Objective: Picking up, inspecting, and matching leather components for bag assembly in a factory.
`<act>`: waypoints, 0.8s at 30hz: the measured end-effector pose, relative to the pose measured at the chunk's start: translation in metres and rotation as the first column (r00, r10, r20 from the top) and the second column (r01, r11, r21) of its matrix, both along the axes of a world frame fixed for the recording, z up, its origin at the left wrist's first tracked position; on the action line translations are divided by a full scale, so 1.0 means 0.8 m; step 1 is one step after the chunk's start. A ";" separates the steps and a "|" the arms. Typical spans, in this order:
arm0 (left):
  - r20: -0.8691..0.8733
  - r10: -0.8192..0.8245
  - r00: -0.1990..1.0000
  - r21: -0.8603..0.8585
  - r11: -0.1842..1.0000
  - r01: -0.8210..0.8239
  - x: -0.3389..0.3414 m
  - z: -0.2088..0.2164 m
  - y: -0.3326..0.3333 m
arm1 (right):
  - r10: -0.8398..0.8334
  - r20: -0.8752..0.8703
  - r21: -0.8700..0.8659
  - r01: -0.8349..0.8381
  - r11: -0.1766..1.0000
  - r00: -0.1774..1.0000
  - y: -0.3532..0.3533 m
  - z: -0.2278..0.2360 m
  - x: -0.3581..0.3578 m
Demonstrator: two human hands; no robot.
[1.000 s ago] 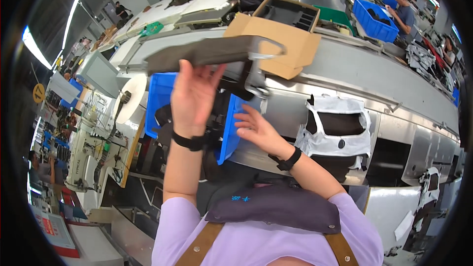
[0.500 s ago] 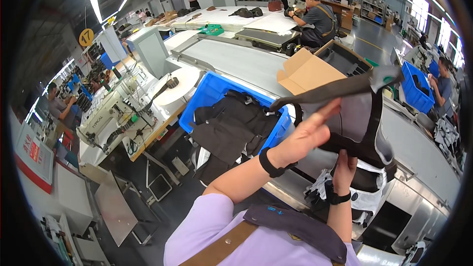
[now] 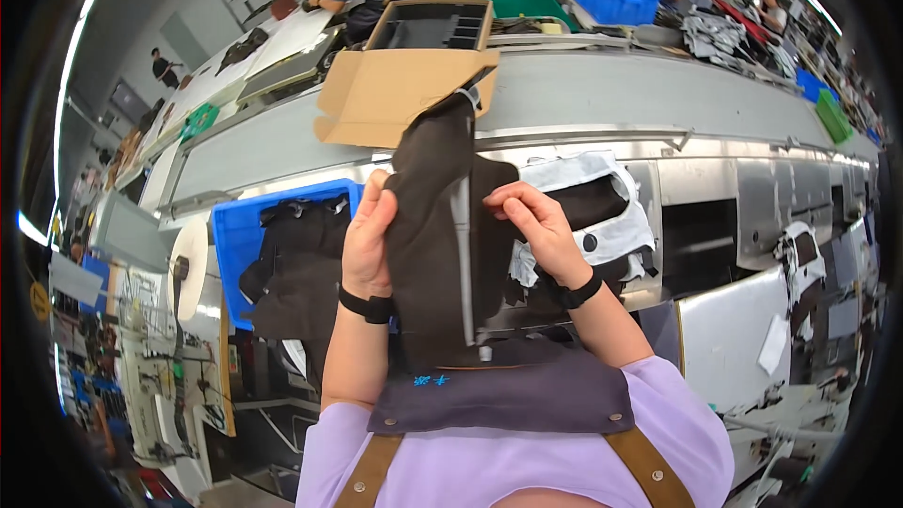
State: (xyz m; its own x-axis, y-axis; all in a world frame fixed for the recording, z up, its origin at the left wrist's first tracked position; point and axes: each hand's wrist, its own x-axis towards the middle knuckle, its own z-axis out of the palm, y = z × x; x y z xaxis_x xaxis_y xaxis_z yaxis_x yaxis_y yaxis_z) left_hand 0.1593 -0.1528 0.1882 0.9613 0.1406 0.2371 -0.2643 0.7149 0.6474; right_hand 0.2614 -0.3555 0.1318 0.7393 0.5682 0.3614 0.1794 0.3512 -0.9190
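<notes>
A dark brown sewn fabric piece (image 3: 428,235) hangs upright before my chest, with a pale strip (image 3: 463,254) running down its middle. My left hand (image 3: 369,235) is closed on its left edge, the thumb lying on the near face. At the right edge, the fingers of my right hand (image 3: 538,224) pinch the cloth. Behind my right hand lies a white-and-dark fabric piece (image 3: 602,226) with cut-out openings. To the left of my left hand stands a blue bin (image 3: 235,254) heaped with dark fabric pieces (image 3: 301,273).
Beyond the fabric, an opened cardboard box (image 3: 362,99) rests by a long grey conveyor table (image 3: 611,94). A white reel (image 3: 191,268) stands at the left near sewing machines. Co-workers sit across the table near another blue bin (image 3: 611,5).
My view has swung to the right. The fabric piece has been drawn in and turned upright before me; my left hand, earlier with fingers extended, now grips its edge.
</notes>
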 end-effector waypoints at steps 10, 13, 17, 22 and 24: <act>-0.054 -0.056 0.997 -0.154 0.987 0.048 0.005 -0.016 -0.012 | -0.057 0.544 -0.190 0.189 0.963 0.837 0.000 0.006 -0.038; -0.050 -0.115 0.992 -0.289 0.952 0.096 0.001 -0.016 -0.012 | -0.154 0.534 -0.285 0.349 0.893 0.831 0.003 -0.010 -0.026; -0.087 -0.070 0.994 -0.162 0.985 0.055 0.002 -0.021 -0.021 | 0.222 0.638 -0.691 0.422 0.587 0.737 0.004 0.010 -0.031; -0.072 -0.096 0.993 0.149 0.983 0.106 -0.005 -0.009 -0.076 | 0.158 0.679 -0.220 -0.006 0.976 0.717 0.015 -0.006 -0.011; -0.071 -0.198 0.978 0.228 0.951 0.209 -0.015 -0.008 -0.080 | 0.404 0.103 -0.190 -0.381 0.905 0.909 0.025 -0.028 -0.012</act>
